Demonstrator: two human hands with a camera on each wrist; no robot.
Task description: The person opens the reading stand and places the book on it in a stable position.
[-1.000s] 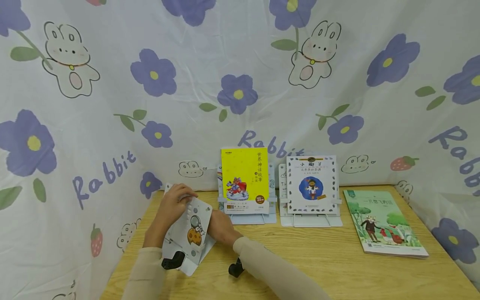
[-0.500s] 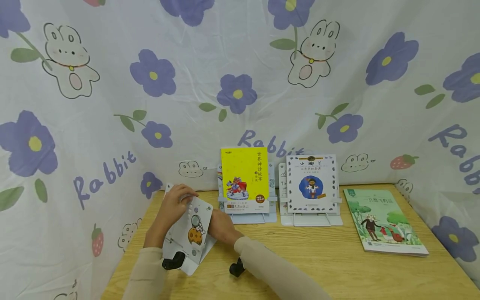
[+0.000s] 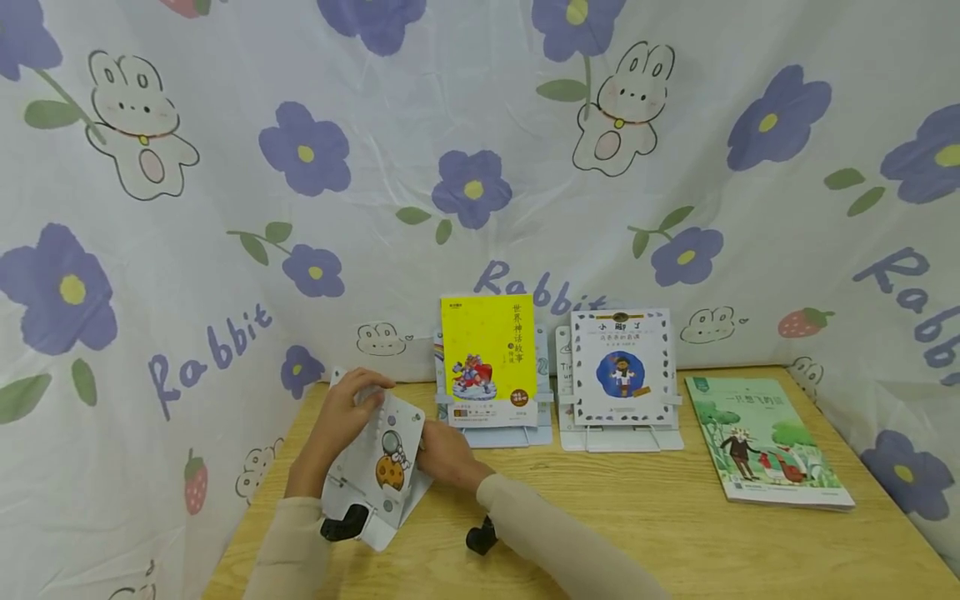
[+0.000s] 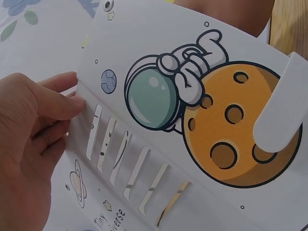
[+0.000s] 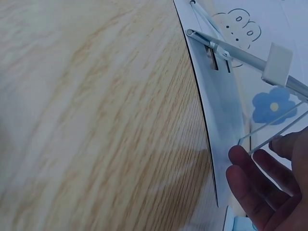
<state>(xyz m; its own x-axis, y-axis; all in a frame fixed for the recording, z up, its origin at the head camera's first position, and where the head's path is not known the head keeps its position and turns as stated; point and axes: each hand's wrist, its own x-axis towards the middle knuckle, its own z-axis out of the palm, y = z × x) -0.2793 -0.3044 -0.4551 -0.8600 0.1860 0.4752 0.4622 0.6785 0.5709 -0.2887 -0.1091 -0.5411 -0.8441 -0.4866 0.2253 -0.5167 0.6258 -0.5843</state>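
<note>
A white metal book stand point(image 3: 367, 471), printed with an astronaut on an orange moon, is tilted on edge at the table's left side. My left hand point(image 3: 352, 412) holds its upper left part; the left wrist view shows thumb and fingers point(image 4: 72, 103) pinching the edge beside a row of slots. Behind the panel, my right hand point(image 3: 448, 454) is partly hidden in the head view. In the right wrist view its curled fingers point(image 5: 252, 178) and thumb pinch the stand's thin wire support point(image 5: 272, 121). A hinged metal arm with a white clip point(image 5: 277, 64) lies above them.
Two similar stands stand at the back, one bearing a yellow book point(image 3: 489, 354), the other a white book point(image 3: 621, 367). A green book point(image 3: 768, 442) lies flat on the wooden table point(image 3: 600, 492) at the right. A printed curtain point(image 3: 405, 108) hangs behind.
My right hand and forearm have shifted slightly to the right behind the stand. The left hand and the stand look the same; the head view has moved a little.
</note>
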